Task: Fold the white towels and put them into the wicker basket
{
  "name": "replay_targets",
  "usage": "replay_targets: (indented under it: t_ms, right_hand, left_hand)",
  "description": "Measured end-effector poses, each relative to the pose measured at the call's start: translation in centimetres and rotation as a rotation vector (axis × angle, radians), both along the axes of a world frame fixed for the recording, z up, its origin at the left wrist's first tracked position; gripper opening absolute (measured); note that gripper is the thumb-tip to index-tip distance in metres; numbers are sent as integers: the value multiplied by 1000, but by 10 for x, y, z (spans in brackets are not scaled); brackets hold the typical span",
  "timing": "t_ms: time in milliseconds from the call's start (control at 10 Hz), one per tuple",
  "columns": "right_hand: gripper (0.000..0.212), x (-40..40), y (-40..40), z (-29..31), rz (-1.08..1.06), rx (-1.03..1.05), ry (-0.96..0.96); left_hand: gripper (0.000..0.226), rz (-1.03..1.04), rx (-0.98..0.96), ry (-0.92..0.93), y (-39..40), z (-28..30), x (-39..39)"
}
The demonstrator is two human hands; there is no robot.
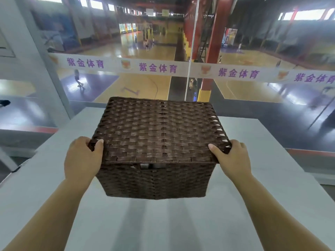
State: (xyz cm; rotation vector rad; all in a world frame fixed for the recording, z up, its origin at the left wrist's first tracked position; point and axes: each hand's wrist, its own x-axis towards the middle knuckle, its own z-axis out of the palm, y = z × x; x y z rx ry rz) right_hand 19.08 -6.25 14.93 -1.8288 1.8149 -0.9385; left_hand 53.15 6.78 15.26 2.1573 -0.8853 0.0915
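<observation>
A large pale grey table (181, 223) stands before a glass wall overlooking a sports hall. On it sits a dark brown woven wicker basket (155, 178), its flat lid (159, 131) closed. The left hand (82, 160) and right hand (231, 160) each grip a near lid corner. No white towels are clearly visible. Lifting both corners evenly should keep the lid level.

left hand (82, 158) + right hand (233, 160) grip lid corners | wicker basket (155, 180) on table (163, 223)
</observation>
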Motion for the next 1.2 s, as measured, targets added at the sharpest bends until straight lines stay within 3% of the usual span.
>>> replay_targets:
  t_ms: [300,500,800,900,1100,1200]
  right_hand:
    - [74,43,0,-1,-47,104,116]
    - [72,44,-7,-6,-57,167,84]
    - [68,44,-17,0,-11,211,198]
    - [64,44,-17,10,22,248,297]
    - [48,42,-18,58,168,335,680]
    - [53,35,-17,81,226,303,671]
  left_hand:
    - [39,-75,113,62,-4,-9,42]
    - [43,-97,162,82,-17,-11,45]
    - [40,-155,285,40,-19,-12,49]
    - [42,-188,366,-2,-20,-4,57]
    - [30,-338,671,-154,-29,38,68]
    - [28,-365,577,-161,-31,62,58]
